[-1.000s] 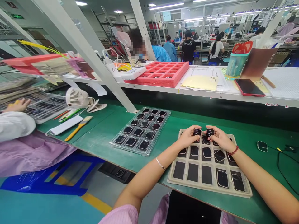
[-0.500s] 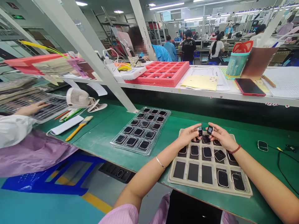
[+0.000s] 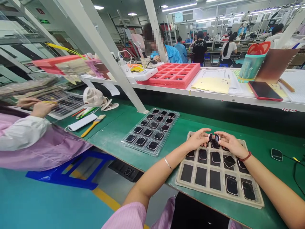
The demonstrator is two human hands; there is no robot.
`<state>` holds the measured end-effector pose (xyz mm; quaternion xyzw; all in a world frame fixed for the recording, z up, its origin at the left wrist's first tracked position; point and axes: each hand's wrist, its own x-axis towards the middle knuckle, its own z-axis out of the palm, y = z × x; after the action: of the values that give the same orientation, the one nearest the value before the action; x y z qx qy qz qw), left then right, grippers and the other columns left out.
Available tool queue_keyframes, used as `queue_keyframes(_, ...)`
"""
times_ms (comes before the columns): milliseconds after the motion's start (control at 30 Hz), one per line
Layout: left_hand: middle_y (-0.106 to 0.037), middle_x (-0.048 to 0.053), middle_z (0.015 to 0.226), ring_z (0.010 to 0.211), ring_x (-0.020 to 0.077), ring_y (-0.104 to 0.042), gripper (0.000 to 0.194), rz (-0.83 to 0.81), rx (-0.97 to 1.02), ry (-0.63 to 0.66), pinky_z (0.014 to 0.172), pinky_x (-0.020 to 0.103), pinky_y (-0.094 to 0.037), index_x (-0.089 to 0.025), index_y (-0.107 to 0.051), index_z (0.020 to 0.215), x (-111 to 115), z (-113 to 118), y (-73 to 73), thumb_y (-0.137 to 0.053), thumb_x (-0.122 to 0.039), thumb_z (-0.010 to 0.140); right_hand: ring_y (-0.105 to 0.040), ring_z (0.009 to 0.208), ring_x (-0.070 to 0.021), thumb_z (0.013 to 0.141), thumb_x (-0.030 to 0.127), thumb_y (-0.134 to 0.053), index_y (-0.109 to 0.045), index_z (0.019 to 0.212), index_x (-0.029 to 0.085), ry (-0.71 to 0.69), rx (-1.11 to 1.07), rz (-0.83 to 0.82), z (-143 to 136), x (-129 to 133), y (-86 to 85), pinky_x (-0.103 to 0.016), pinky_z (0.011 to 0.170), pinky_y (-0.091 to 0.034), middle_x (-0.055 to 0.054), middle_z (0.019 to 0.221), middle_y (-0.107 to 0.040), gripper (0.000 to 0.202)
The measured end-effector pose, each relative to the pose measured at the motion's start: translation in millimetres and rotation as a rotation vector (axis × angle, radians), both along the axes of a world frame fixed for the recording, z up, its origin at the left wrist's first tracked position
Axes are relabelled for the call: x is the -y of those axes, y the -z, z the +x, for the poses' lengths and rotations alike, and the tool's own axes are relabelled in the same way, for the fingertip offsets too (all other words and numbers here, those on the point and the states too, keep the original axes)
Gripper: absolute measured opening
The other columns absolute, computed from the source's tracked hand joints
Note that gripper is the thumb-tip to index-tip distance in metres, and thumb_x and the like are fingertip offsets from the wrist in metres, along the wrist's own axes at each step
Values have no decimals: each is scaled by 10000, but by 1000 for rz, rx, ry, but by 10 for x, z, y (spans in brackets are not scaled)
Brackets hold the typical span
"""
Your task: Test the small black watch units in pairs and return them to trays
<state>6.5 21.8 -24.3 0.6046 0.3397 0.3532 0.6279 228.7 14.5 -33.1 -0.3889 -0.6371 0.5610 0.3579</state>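
Note:
Over the far rows of a beige tray (image 3: 218,194), both my hands are raised close together. My left hand (image 3: 199,140) pinches a small dark smartwatch (image 3: 210,137), seen edge-on. In my right hand (image 3: 229,142), thumb and fingers grip another smartwatch (image 3: 217,138) with a white code pattern on its face. Below them the tray holds several square watches in its pockets, one watch (image 3: 229,161) lying askew. Some pockets in the near row show only a dark base (image 3: 200,176). My fingers hide part of the far row.
Left of my arm lies a clear plastic tray (image 3: 156,152) of watches. A watch (image 3: 276,154) and a cable are at right. A shelf carries a red foam tray (image 3: 183,83) and a phone (image 3: 265,90). A brush (image 3: 92,126), a fan (image 3: 93,97) and a co-worker's hands (image 3: 43,109) are at left.
The view has swung left, so the bench appears further right. The watches in my hands have turned more edge-on. The co-worker's hands have come together around a yellow object.

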Motion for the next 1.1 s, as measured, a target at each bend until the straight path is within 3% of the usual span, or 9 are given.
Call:
queue_keyframes(200, -581, 69, 1014, 516, 25, -543, 544, -8, -8, 5, 471, 161, -376, -181, -456, 1217, -6, 7, 16, -658, -397, 760, -509, 613, -123, 784, 366, -673, -548, 1186, 212, -9, -3, 1, -13, 10, -11, -230, 496, -412, -40, 888, -615, 449)
queue_keyframes(900, -602, 45, 927, 496, 28, -529, 483, 7, 40, 15, 483, 181, -424, -151, -502, 1135, -37, 29, 65, -685, -355, 736, -560, 648, -159, 779, 411, -661, -530, 1239, 210, 4, 110, 55, 0, 12, -35, -247, 514, -431, -27, 795, -637, 518)
queue_keyframes(1100, -640, 61, 890, 618, 89, -629, 410, -21, 29, -10, 562, 202, -464, -121, -518, 1184, -8, 29, -4, -593, -248, 802, -601, 648, -139, 798, 335, -640, -512, 1253, 188, 17, 17, 1, 3, 22, -36, -266, 564, -496, -52, 902, -654, 496)
